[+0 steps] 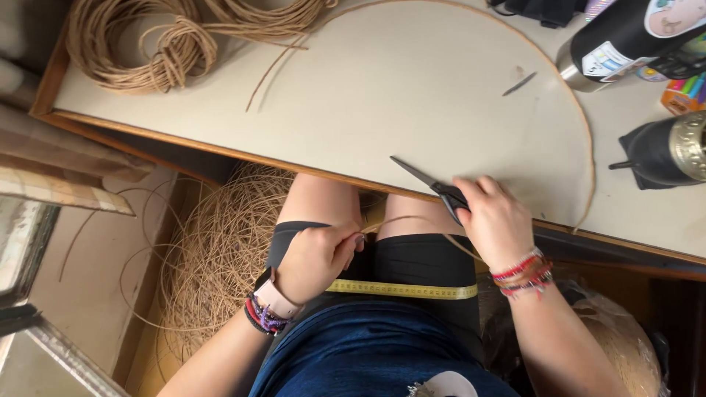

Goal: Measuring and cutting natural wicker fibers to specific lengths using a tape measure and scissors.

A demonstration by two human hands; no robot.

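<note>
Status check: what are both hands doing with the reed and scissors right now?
Left hand pinching reed strand over lap. Right hand gripping scissors at table edge. Nothing between them.

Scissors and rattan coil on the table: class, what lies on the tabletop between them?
In the head view, the stretch of table between the scissors and the rattan coil is bare, apart from loose strand ends trailing from the coil.

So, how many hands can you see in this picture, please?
2. The left hand pinches a thin rattan strand above the lap. The right hand grips scissors at the table edge. No other hands show.
</note>
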